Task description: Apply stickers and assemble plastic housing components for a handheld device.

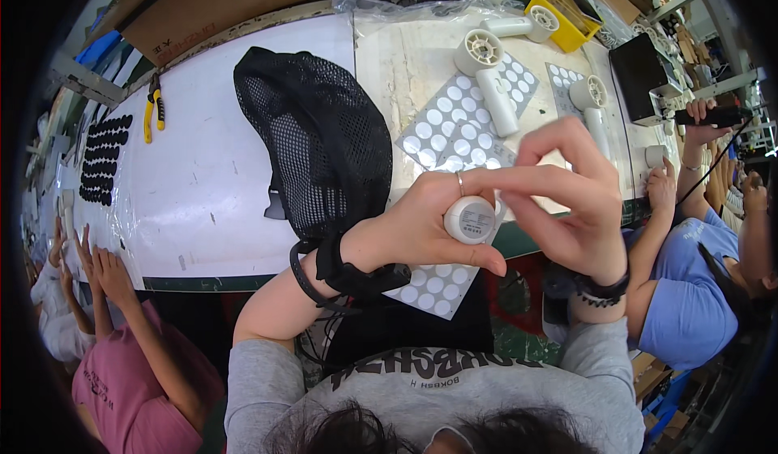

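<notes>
My left hand [409,223] is wrapped round a white rounded-end part [470,220], its pale grey printed label facing up, with the thumb stretched along the near side. The rest of that part is hidden in the grip. Right beside it, my right hand [571,199] has thumb and fingers drawn together at the left index finger; what they pinch, if anything, cannot be made out. Under and beyond my hands lies a grey sheet of round white stickers [462,122]. Another sticker sheet [433,290] juts over the table's near edge.
A black mesh bag [324,142] lies left of my hands. White fan-headed devices [478,53] rest at the back right, near a yellow bin [562,19]. Yellow-handled pliers [154,113] and rows of black pieces [105,158] lie far left. Co-workers sit on both sides.
</notes>
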The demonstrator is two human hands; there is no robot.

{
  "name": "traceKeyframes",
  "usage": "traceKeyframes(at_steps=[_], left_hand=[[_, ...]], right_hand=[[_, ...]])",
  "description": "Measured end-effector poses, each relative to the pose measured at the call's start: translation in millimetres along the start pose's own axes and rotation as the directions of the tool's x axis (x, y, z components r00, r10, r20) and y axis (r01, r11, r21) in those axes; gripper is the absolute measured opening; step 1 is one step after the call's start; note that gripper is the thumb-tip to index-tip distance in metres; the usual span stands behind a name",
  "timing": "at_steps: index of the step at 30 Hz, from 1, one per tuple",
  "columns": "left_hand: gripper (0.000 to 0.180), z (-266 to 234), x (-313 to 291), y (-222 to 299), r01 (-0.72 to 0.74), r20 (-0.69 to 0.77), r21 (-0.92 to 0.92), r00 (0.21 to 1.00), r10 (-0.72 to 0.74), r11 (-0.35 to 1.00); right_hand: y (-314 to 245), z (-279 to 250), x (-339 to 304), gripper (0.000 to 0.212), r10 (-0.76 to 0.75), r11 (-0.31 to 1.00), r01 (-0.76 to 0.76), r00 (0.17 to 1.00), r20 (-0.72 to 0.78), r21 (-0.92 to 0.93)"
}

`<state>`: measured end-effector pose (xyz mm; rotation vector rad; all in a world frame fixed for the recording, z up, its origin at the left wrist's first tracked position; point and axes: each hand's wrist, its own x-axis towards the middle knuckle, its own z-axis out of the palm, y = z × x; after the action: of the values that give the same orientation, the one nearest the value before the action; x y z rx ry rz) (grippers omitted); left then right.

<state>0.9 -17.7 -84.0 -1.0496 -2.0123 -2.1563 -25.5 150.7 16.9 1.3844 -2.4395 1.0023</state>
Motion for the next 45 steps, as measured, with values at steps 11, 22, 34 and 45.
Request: traceKeyframes(at_steps=[11, 22, 34, 45], left_hand=[[0.055, 5.5, -6.9, -13.6, 0.026, -0.107, -0.234, 0.993, -0.052, 0.972], [0.034, -99.0, -51.5, 85.3, -0.428, -0.657, -0.433, 0.752, 0.047, 0.793], [0.021, -317.6, -304.0, 30.7, 0.256, -0.946, 0.091, -0.28, 0.164, 0.962], [0.039, -216.8, -270.5, 55.7, 0.728, -0.995, -0.023, 0.052, -0.088, 0.685]], right_hand=[[2.5, 44.6, -39.0, 0.041, -0.168, 0.986, 0.163, 0.977, -0.134, -0.044], [48.4, 40.1, -80.2, 0.039, 0.34, 0.936, -0.302, 0.907, -0.248, 0.179], [100.6, 56.5, -81.6, 0.065, 0.573, 0.813, -0.573, 0.819, -0.032, -0.097], [117.0, 59.6, -90.2, 0.034, 0.533, 0.798, -0.467, 0.842, -0.085, 0.38]])
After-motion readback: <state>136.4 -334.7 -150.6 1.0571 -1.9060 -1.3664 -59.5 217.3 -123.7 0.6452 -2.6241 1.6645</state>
